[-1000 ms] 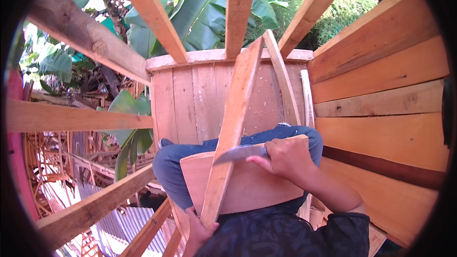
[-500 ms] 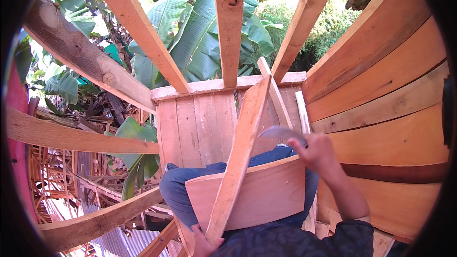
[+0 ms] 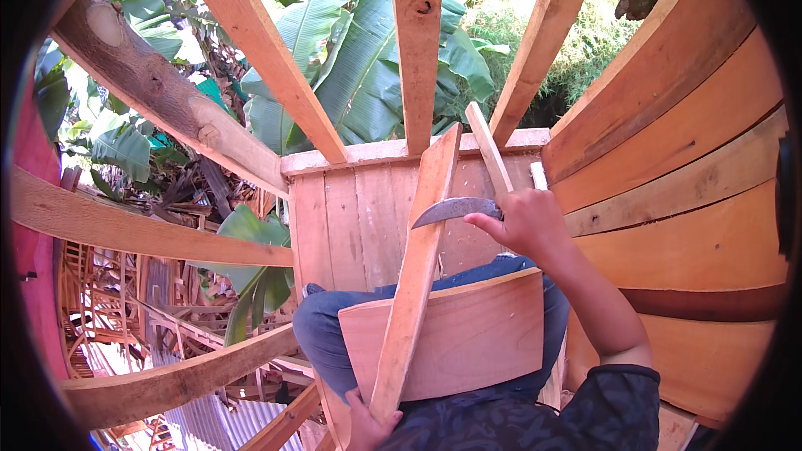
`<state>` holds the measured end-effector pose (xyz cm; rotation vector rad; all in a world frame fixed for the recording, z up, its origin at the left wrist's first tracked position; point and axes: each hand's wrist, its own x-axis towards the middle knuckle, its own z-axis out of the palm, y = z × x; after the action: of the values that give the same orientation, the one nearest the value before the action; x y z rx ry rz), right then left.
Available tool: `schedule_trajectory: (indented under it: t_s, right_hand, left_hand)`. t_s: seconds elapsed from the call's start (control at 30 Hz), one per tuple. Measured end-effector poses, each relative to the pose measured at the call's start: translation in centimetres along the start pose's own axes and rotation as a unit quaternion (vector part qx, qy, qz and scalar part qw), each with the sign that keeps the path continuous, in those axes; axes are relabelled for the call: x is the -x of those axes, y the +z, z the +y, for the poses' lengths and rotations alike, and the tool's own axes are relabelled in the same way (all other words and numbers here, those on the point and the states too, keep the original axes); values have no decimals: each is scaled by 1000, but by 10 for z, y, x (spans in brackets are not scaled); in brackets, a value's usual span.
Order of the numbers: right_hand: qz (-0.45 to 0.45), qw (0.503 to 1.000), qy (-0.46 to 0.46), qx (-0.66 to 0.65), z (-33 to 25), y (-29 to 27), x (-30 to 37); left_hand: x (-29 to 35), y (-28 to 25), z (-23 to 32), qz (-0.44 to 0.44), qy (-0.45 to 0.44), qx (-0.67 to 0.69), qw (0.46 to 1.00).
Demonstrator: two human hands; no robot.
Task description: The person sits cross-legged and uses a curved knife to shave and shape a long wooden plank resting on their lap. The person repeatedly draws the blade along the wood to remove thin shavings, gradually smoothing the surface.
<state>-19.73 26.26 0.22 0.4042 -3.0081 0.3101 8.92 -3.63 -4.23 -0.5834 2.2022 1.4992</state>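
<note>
My left hand [image 3: 368, 424] is closed round the near end of a narrow wooden plank [image 3: 409, 305], which slants up and away from me. The plank rests across a wide wooden board [image 3: 480, 338] lying on my lap. In my right hand [image 3: 533, 224] is a machete [image 3: 455, 210] with a short curved blade; the fingers are wrapped round its handle, which they hide. The blade lies across the upper part of the plank, pointing left. From this view I cannot tell whether its edge touches the wood.
My legs [image 3: 322, 330] are folded on a plank floor [image 3: 368, 225]. A thin wooden strip [image 3: 489, 146] stands behind the machete. Upright posts [image 3: 418, 42] line the far edge, and a plank wall [image 3: 677, 221] closes the right side. Banana leaves [image 3: 359, 75] hang outside.
My right hand and the machete have moved up and to the left, bringing the blade over the plank. The plank stands a little steeper. The whole view has shifted slightly.
</note>
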Motion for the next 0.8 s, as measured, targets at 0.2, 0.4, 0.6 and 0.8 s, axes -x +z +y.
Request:
schedule_trajectory:
  t_s: [0.2,0.4,0.6,0.8]
  right_hand:
    - [13,1000,-13,13,1,11,-8]
    - [5,1000,8,22,5,7,-9]
    - [-28,998,-7,-48,-25,-1,23]
    - [-74,994,-57,-65,-33,11,37]
  left_hand:
    - [5,-2,-7,7,8,2,1000]
    - [3,-1,-8,-3,16,11,1000]
    - [4,2,-22,7,7,32,999]
    - [-6,2,-44,18,71,-7,997]
